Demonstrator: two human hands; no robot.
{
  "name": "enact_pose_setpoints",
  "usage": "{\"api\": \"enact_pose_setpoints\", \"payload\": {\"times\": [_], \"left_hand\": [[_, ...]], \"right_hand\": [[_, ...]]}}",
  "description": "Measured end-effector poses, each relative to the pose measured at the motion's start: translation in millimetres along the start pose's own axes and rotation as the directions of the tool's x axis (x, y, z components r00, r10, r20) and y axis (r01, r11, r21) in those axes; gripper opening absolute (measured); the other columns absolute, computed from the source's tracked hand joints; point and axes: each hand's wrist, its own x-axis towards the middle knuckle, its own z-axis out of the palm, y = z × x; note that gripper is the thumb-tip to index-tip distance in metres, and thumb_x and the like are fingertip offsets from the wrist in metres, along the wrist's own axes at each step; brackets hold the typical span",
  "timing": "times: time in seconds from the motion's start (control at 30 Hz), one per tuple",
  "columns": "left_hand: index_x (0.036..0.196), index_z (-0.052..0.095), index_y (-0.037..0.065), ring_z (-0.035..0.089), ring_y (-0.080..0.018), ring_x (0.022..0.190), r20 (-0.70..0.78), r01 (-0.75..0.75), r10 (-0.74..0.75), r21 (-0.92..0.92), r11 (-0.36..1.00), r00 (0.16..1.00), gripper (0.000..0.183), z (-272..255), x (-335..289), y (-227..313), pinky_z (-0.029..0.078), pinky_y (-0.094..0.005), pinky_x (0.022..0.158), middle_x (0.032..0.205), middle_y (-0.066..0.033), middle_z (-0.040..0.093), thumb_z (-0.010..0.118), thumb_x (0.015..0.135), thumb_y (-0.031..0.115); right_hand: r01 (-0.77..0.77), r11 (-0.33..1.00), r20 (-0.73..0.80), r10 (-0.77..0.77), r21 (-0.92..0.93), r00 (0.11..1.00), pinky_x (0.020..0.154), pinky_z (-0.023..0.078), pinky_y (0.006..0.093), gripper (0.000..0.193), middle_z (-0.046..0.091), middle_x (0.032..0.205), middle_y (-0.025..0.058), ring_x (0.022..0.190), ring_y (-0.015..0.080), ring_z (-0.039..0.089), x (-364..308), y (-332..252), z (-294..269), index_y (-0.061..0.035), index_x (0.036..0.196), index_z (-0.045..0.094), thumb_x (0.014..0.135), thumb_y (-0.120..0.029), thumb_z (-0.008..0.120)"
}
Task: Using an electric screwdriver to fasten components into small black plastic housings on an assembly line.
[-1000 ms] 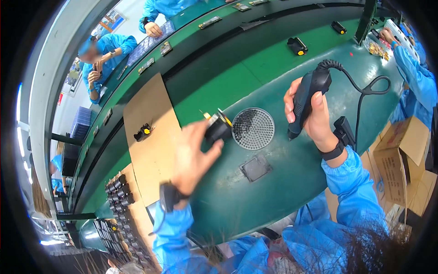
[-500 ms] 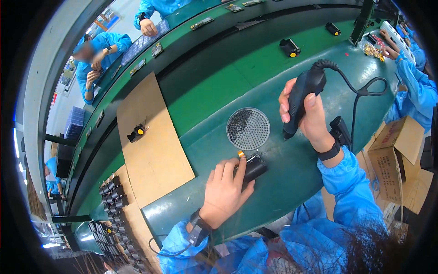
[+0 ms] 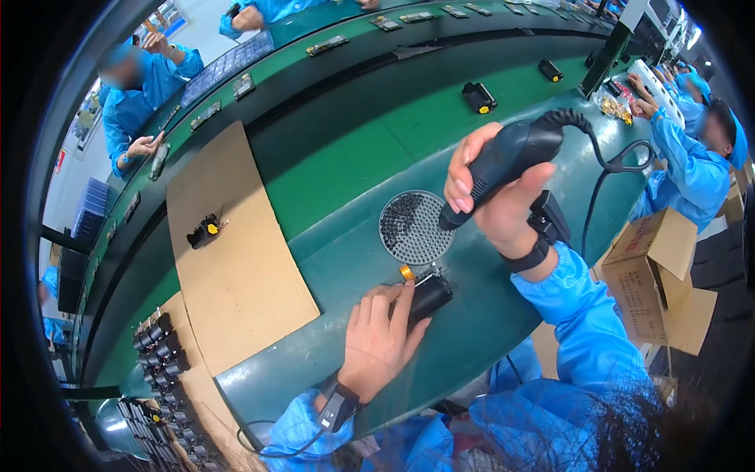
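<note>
In my right hand (image 3: 503,208) is a black corded electric screwdriver (image 3: 515,157), gripped around its body. It slants down to the left, its tip at the right edge of a round perforated screw tray (image 3: 431,245). Small dark screws (image 3: 405,216) cover mostly the tray's left and upper part. My left hand (image 3: 379,334) holds a black cylindrical housing (image 3: 431,297) against the green table, just below the tray. An orange flex strip (image 3: 406,272) sticks up from the housing beside my fingertips.
Left of the tray lies a cardboard sheet (image 3: 244,299) bearing one black unit (image 3: 204,231). Rows of black units (image 3: 165,354) stand at the lower left. More units (image 3: 480,97) sit on the green belt. An open carton (image 3: 653,275) stands at right; co-workers sit across and at right.
My right hand has brought the screwdriver left and tilted it, so its tip is now at the screw tray. My left hand keeps its hold on the housing. The whole view has shifted slightly.
</note>
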Motion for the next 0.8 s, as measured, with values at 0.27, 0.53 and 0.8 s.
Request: {"api": "enact_pose_setpoints", "payload": {"times": [0.27,0.53,0.8], "left_hand": [[0.129,0.057,0.000,0.057,-0.0307,0.107,0.009,-0.028,0.028,-0.009,1.000,1.000,0.060,1.2,0.9,-3.2,0.048,-0.0406,0.082,0.117,-0.0114,0.055,0.080,0.078,0.022],[0.130,0.057,0.001,0.057,-0.0303,0.107,0.014,-0.016,0.016,-0.002,1.000,1.000,0.061,0.1,-1.1,-5.5,0.048,-0.0407,0.082,0.118,-0.0110,0.055,0.080,0.079,0.023],[0.131,0.056,0.001,0.057,-0.0298,0.105,0.021,-0.003,0.004,-0.026,1.000,1.000,0.060,-1.0,-0.5,-4.4,0.048,-0.0408,0.082,0.117,-0.0108,0.055,0.079,0.080,0.023]], "right_hand": [[-0.021,0.997,-0.043,0.018,-0.069,0.999,0.053,0.046,0.0252,0.085,0.055,0.070,0.0061,0.056,0.0115,0.053,1.5,15.5,-10.5,-0.0032,0.102,0.050,0.080,-0.085,0.047],[-0.037,0.996,-0.042,0.034,-0.083,0.999,0.052,0.046,0.0257,0.085,0.056,0.070,0.0066,0.055,0.0118,0.053,4.2,20.3,-7.4,-0.0025,0.100,0.051,0.078,-0.085,0.051],[-0.032,0.990,0.044,0.038,-0.140,0.998,0.052,0.046,0.0250,0.084,0.056,0.070,0.0066,0.055,0.0119,0.054,0.8,21.9,-8.3,-0.0019,0.099,0.051,0.077,-0.083,0.056]]}}
